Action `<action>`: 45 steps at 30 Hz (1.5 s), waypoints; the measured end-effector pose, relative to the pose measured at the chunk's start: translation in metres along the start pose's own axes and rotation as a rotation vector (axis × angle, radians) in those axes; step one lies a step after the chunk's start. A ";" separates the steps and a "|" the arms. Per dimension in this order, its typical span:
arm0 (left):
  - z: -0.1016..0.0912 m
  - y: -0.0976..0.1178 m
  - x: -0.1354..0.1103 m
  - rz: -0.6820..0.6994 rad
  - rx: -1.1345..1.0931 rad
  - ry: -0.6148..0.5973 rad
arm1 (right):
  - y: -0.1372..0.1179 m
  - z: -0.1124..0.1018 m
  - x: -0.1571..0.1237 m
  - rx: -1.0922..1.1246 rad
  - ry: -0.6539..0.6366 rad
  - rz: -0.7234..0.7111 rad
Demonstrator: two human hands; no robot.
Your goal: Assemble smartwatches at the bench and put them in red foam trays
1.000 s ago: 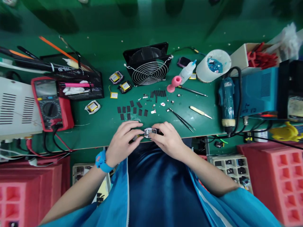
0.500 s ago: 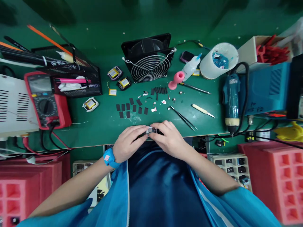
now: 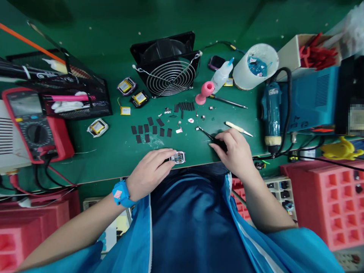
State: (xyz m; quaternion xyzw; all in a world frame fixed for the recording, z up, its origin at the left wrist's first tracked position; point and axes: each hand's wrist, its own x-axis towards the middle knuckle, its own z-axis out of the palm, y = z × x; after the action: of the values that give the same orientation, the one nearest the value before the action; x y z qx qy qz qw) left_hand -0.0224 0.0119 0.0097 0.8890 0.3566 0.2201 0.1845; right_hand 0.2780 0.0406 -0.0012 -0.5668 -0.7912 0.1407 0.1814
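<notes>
Bright blue short-sleeved smock, dark navy apron, blue wristband (image 3: 121, 193) on left wrist, bare forearms

One camera sits on the person's head. It looks down and forward, close over the green desk (image 3: 113, 151) and both arms.

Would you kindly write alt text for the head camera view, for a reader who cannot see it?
The person's left hand holds a small silver device casing at the green workbench's edge, while the right hand grasps black tweezers; a black wire-grilled fan stands behind.
</notes>
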 end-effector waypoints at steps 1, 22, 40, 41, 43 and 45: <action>-0.002 0.001 0.003 0.002 0.022 -0.022 | -0.001 -0.001 0.002 -0.006 -0.021 0.013; 0.006 -0.002 -0.005 -0.111 -0.182 0.084 | -0.040 0.002 -0.003 1.043 -0.120 0.028; 0.007 -0.004 -0.006 -0.116 -0.151 0.054 | -0.055 0.015 0.005 0.990 -0.145 -0.088; 0.007 -0.004 -0.005 -0.109 -0.144 0.060 | -0.052 0.014 0.005 0.986 -0.091 -0.040; 0.007 -0.003 -0.005 -0.098 -0.131 0.073 | -0.045 0.013 0.006 0.942 0.025 0.034; 0.008 -0.002 -0.003 -0.102 -0.113 0.083 | -0.040 0.012 0.008 0.890 0.079 0.058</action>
State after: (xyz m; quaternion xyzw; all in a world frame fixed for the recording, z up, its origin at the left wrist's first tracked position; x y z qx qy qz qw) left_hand -0.0213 0.0094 0.0008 0.8480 0.3956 0.2670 0.2305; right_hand 0.2365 0.0348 0.0060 -0.4607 -0.6298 0.4505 0.4338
